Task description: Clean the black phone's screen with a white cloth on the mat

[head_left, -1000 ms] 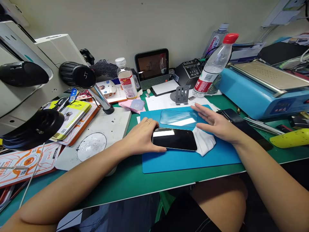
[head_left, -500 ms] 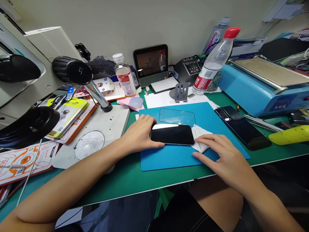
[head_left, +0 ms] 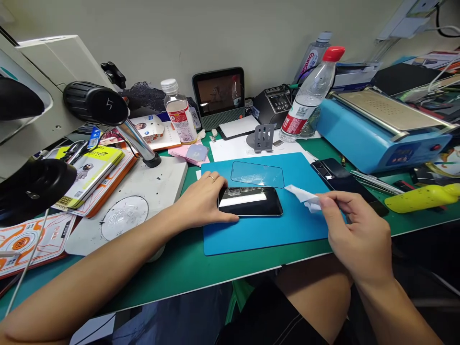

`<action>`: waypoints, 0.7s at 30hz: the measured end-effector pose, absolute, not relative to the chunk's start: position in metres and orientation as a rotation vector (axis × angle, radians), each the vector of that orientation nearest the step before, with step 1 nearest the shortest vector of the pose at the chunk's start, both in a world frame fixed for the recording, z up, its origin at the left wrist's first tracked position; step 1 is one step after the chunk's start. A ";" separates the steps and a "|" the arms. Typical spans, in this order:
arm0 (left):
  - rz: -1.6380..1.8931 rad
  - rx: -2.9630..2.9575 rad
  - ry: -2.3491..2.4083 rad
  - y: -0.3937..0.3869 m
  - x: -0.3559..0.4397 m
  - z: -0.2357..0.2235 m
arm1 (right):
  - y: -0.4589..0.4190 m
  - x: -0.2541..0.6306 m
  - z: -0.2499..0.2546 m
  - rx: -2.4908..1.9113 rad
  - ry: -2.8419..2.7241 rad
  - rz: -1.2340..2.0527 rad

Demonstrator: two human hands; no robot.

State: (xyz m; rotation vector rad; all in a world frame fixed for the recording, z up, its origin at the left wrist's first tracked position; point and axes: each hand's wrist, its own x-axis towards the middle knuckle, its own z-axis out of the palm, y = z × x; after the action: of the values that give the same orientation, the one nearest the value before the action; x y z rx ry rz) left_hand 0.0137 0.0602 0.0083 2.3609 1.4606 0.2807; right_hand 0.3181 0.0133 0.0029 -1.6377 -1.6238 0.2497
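My left hand (head_left: 206, 201) grips the left end of a smartphone (head_left: 257, 203), its thumb along the near edge and its fingers at the far side. The phone lies screen up on a blue mat (head_left: 251, 239), and a bright white strip reflects in its dark glass. Just beyond it rests a clear screen protector (head_left: 257, 174) with a thin black border. My right hand (head_left: 354, 225) pinches a white wipe (head_left: 305, 195) between thumb and fingers, held up over the right part of the mat.
Right of the mat lies another dark phone (head_left: 338, 177), with tweezers (head_left: 370, 182) and a yellow bottle (head_left: 422, 197) beside it. A blue heating plate machine (head_left: 377, 136) stands behind them. At left is a microscope stand (head_left: 158, 191). Water bottles (head_left: 298, 117) and a small display (head_left: 219, 93) line the back.
My right hand has picked the wipe up off the mat and drawn it to the right. My left hand still holds the phone, whose reflection has shifted. The whole view has moved slightly.
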 end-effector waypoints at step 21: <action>0.226 2.367 1.431 0.060 0.013 0.007 | -0.016 0.300 -0.025 -1.194 -2.639 -0.146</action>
State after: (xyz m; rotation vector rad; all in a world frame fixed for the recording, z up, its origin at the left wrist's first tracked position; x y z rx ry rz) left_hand 0.0133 0.0596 0.0066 2.3666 1.4313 0.2261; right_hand 0.3003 -0.0161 -0.0245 -1.1944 -2.6390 -0.1462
